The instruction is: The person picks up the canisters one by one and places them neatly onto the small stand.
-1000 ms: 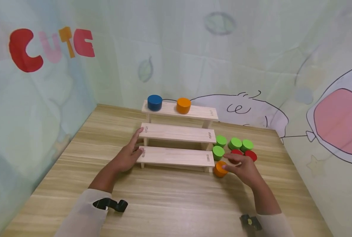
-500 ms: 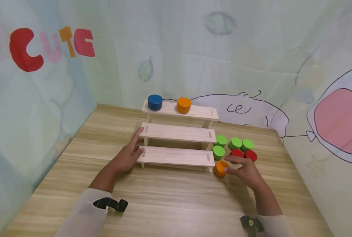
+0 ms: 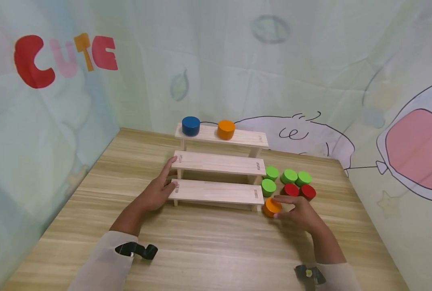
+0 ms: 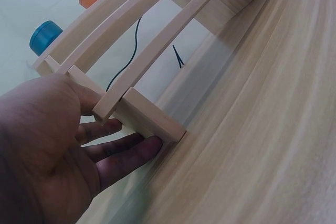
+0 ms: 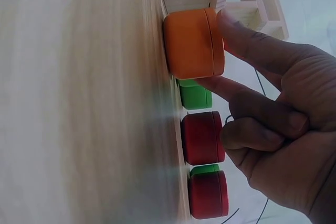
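A three-tier wooden stand (image 3: 216, 192) sits mid-table. My left hand (image 3: 154, 196) holds its left end; in the left wrist view the thumb lies over the lowest shelf end and the fingertips (image 4: 152, 145) touch the leg below. At the stand's front right corner, my right hand (image 3: 301, 214) pinches an orange round wooden block (image 3: 271, 208) between thumb and finger. In the right wrist view this orange block (image 5: 189, 43) rests at the tabletop, its other fingers curled back beside it. On the top shelf are a blue round block (image 3: 191, 126) and another orange block (image 3: 225, 129).
Several green round blocks (image 3: 289, 176) stand right of the stand, two of them close to its side. Two red round blocks (image 3: 307, 192) sit beyond my right hand. A printed cloth backdrop (image 3: 216, 60) rises behind the table (image 3: 201, 250).
My right finger and thumb have shifted from the orange block's right side to around it, fingertip over its far edge and thumb nearer the front. The left hand stays put.
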Demonstrator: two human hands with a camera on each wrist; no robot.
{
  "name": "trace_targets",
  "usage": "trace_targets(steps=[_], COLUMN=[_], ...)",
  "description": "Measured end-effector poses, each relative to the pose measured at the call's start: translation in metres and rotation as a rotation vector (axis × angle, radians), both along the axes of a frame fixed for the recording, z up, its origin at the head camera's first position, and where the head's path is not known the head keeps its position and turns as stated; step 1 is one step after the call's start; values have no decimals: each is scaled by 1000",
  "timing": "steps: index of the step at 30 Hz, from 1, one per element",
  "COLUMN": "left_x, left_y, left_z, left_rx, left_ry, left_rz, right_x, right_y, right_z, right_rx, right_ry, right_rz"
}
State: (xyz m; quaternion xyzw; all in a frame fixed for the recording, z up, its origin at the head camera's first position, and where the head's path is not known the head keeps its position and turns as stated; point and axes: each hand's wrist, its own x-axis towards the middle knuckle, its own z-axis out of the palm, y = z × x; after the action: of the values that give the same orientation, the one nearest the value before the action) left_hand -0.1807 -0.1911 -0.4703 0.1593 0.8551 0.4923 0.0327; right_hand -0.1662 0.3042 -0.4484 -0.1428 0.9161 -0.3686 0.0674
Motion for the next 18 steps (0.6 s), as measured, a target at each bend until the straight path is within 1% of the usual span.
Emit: trace_targets(steps=[11,18], left_x=[2,1], left_y=[-1,1], left_z=[0,2], left_rx=[-6,-2], left_ry=[1,-2], left_rz=[4,5], right_x=[0,0], right_y=[2,4], right_z=[-5,-6], right_rx=[-13,19], right_ry=[-45,15], right_rz=[8,9])
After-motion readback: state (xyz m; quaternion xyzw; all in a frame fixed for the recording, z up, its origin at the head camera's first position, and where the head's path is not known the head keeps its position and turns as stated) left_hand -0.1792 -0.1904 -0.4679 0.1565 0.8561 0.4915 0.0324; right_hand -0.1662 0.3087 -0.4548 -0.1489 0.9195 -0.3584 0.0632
